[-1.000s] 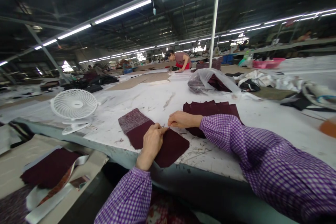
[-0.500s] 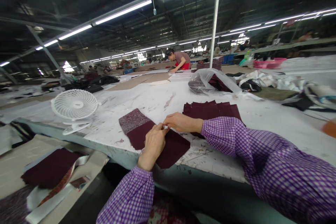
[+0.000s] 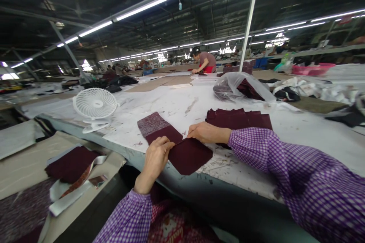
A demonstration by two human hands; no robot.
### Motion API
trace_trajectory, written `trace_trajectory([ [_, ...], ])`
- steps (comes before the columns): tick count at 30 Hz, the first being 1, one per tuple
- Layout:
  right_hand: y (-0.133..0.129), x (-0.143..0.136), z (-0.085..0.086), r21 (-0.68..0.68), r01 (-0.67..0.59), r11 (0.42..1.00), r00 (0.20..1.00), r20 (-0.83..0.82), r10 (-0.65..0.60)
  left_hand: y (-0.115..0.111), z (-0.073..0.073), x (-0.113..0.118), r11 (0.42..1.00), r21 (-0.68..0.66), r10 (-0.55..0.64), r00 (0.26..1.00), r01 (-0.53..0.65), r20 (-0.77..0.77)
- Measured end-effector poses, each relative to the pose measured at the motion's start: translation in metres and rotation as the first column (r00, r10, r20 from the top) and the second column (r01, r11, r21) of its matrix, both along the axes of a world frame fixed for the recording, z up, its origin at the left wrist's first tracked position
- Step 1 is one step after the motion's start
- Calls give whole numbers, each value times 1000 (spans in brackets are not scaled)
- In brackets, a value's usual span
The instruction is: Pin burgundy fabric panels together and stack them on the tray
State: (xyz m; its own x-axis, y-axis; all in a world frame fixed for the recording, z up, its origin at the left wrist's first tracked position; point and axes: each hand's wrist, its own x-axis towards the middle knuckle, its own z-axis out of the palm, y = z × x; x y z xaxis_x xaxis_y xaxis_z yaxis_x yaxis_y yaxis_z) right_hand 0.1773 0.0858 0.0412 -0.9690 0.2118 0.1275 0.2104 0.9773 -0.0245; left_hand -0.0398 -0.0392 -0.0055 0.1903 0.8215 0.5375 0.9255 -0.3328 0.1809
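Observation:
Between my hands is a dark maroon fabric piece (image 3: 190, 156), its near part hanging at the table's front edge. My left hand (image 3: 156, 156) pinches the left end of its upper edge. At the right end of that same edge, my right hand (image 3: 209, 133) is closed on the cloth with the fingertips together. Partly under the held piece and my left hand lies another fabric piece (image 3: 154, 123), speckled grey-maroon at its far end and plain maroon nearer. A fanned stack of maroon fabric pieces (image 3: 239, 118) lies just beyond my right wrist, partly covered by it.
A white fan (image 3: 97, 104) stands at the table's left. Behind the stack rests a clear plastic bag (image 3: 228, 87) with maroon cloth inside. Lower left, a board (image 3: 17, 176) holds maroon cloth (image 3: 71, 165) and strips. A co-worker (image 3: 207, 60) leans over the far table.
My left hand has moved left along the fabric's edge, away from my right hand, so the edge now stretches between them. The whole view has shifted slightly.

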Motion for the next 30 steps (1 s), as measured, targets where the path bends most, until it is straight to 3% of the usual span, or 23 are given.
trace_trajectory([
  [3, -7, 0, 5, 81, -14, 997, 996, 86, 7, 1, 0, 3, 1000, -2, 7, 999, -8, -50],
  [9, -31, -17, 22, 307, 26, 951, 952, 282, -117, 0, 4, 4, 1000, -17, 16, 994, -18, -105],
  [16, -25, -34, 37, 217, -26, 976, 925, 374, -59, -3, 1, -9, 999, -42, -13, 984, 21, 177],
  [23, -30, -45, 51, 211, -74, 975, 866, 498, -42, -13, 0, -7, 999, 46, -23, 999, 21, 46],
  [26, -33, -49, 54, 199, -88, 976, 853, 521, -29, -14, -3, -10, 998, 19, -57, 970, 54, 236],
  [28, -32, -51, 55, 186, -97, 978, 849, 529, -16, -13, -6, -16, 999, -23, -26, 897, 41, 441],
  [30, -32, -51, 55, 178, -106, 978, 848, 529, -4, -13, -8, -19, 997, -79, 36, 838, 8, 544],
])
